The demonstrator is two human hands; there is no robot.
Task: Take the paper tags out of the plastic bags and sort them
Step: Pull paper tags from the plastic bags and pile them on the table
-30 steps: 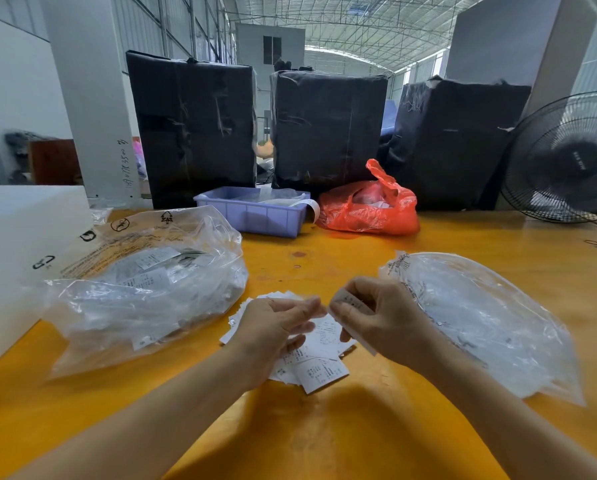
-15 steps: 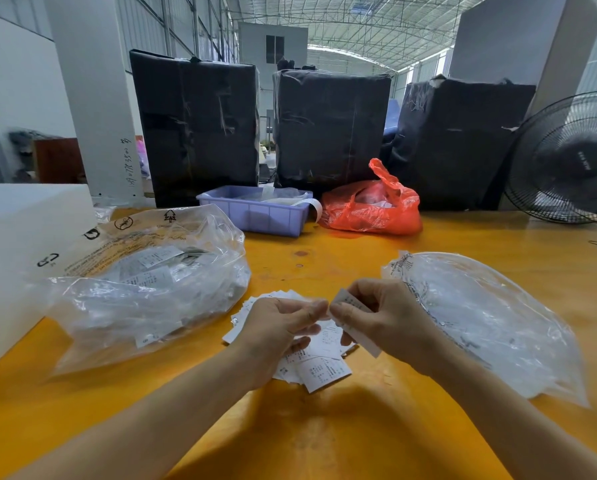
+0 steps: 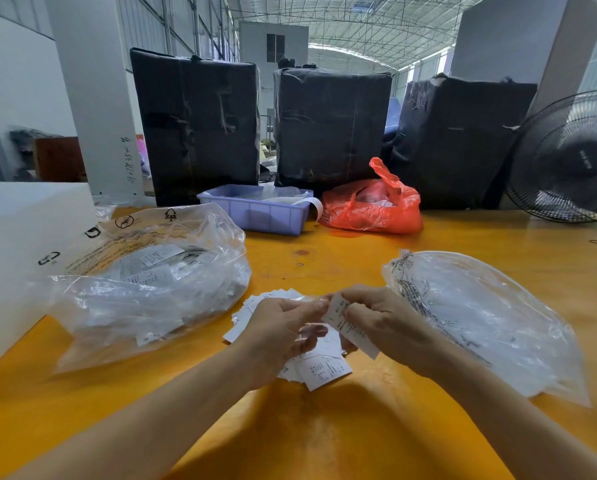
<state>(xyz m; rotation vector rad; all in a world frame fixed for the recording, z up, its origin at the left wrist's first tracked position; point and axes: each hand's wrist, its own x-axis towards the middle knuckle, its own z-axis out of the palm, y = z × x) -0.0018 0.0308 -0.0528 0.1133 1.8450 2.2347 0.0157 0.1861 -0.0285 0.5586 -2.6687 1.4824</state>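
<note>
- Both hands work over the loose heap of paper tags, the landmark here. The right hand pinches one printed tag just above the heap. The left hand has its fingertips curled at that tag's top edge and appears to pinch a small clear sleeve; the film is too thin to be sure.
- Judging from this, the task is partway through: a modest heap is already out and fanned, roughly laid rather than squared.
- Left of the heap lies a large clear bag, bulging with small packets of tags, so much seems left to do.
- Right of the heap a flatter pile of clear plastic bags lies, which look emptied, though I cannot tell for certain.
- The surface is an orange table, smooth and glossy.
- Beyond the heap, at the table's far edge, stand a lilac plastic bin and, beside it, a red plastic bag.
- Behind those stand three black-wrapped bales; a black fan stands far right and a white box far left.
- The room is a warehouse with a translucent arched roof.
</note>
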